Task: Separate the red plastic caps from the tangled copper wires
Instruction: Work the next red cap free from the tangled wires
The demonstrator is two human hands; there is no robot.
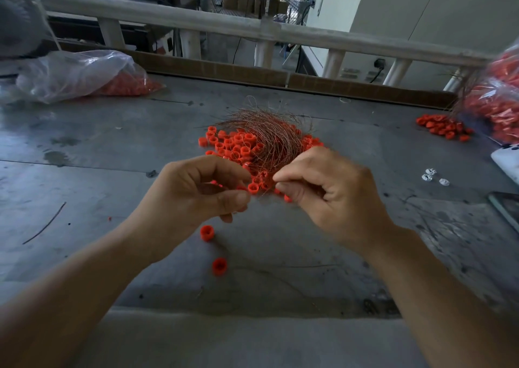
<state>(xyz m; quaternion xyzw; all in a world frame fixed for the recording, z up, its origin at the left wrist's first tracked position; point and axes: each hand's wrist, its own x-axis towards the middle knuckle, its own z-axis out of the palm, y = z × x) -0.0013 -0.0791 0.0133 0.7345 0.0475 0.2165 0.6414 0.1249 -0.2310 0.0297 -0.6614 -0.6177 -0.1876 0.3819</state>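
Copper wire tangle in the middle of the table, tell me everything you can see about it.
The copper wire tangle is a loose, nest-like bunch of thin, reddish-brown metallic strands, curving upward, with stray ends sticking out behind. It lies on the grey table, over a pile of red caps. At its near end the right hand pinches strands between thumb and forefinger; the left hand, fingers curled, meets the same end, though what it grips is unclear.

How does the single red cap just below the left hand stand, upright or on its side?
Upright. The cap stands on the table with its round hollow opening facing up, apart from the pile.
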